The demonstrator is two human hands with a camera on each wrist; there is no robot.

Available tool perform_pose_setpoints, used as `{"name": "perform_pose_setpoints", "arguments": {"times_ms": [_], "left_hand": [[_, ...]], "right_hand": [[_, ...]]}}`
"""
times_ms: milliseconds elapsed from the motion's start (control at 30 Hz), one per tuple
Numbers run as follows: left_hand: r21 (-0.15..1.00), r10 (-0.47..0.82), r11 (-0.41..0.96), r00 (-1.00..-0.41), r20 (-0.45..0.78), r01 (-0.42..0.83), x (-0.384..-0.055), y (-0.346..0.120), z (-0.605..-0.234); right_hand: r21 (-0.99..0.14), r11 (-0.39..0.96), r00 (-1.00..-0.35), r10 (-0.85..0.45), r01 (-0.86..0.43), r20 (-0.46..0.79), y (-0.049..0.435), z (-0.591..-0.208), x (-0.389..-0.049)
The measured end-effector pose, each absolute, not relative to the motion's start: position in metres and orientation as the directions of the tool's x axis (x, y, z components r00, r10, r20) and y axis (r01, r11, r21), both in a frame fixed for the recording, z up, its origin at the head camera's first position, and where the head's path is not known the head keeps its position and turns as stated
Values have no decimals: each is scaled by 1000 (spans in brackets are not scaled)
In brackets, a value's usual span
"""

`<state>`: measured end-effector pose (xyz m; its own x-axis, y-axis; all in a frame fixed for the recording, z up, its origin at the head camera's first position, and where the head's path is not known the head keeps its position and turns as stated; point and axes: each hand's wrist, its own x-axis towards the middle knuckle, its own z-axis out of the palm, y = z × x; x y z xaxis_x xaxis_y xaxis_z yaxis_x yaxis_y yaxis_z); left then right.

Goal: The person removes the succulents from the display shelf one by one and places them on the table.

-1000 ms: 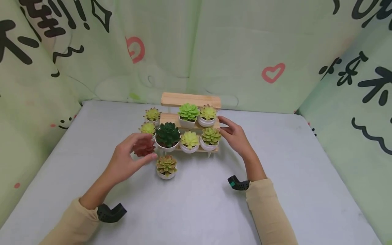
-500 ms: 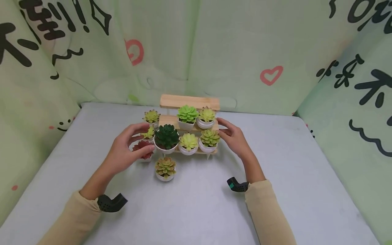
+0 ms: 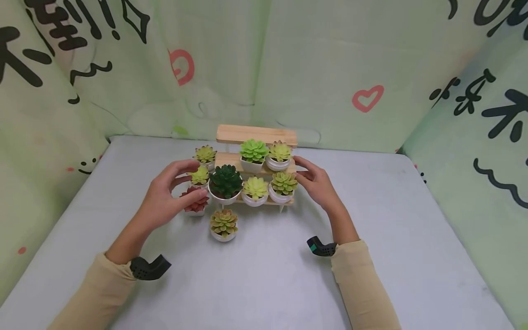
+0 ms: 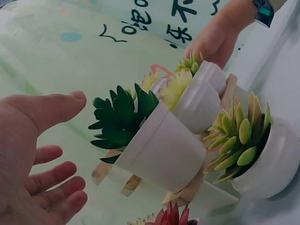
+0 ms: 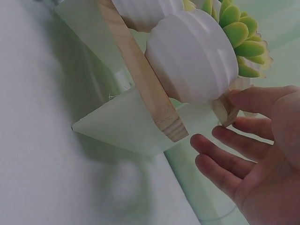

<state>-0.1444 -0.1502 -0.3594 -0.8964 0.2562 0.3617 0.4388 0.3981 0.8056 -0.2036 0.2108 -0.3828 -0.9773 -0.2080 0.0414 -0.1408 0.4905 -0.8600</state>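
A tiered wooden plant stand [image 3: 256, 134] holds potted succulents. My right hand [image 3: 321, 187] pinches the right end of its middle shelf; in the right wrist view the thumb [image 5: 248, 99] lies over the shelf end [image 5: 225, 110] with a finger below. My left hand [image 3: 162, 196] hovers at the stand's left side, fingers spread and apart from the pots in the left wrist view. The dark green succulent [image 3: 225, 181] in a white pot stands on the bottom shelf's left end. Beside my left thumb is a red succulent [image 3: 195, 201], partly covered by it.
Left of the stand are two yellow-green succulents, a rear one [image 3: 205, 154] and a nearer one [image 3: 200, 175]. A brownish-green succulent [image 3: 224, 223] sits on the white table [image 3: 264, 279] in front. Behind hangs a pale green printed curtain [image 3: 313, 59].
My left hand has moved back and slightly left, uncovering more of the red succulent and its pot. The right hand keeps its place at the shelf end.
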Motion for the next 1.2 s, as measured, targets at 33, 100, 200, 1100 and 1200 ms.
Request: {"name": "perform_pose_setpoints", "arguments": {"times_ms": [33,100,200,1100,1200], "left_hand": [[806,256,396,-896,363,440,-145,-150,-359],[811,255,392,-898,359,435,-145,-149,-359],[821,255,386,-904,343,420,-146,-145,-358],[773,268,433,-885,381,464,-167,-104,-349],[765,266,446,-885,383,465,-167,-100,-346]], "right_hand": [[-863,487,-977,-209,-138,39,210,-381,-203],[-865,483,-976,-213,-137,36,207,-375,-200],[-865,484,-976,-214,-134,32,203,-365,-194],[-878,461,-976,-214,-127,29,201,-362,-193],[-879,462,-977,-210,-120,23,199,-360,-192]]}}
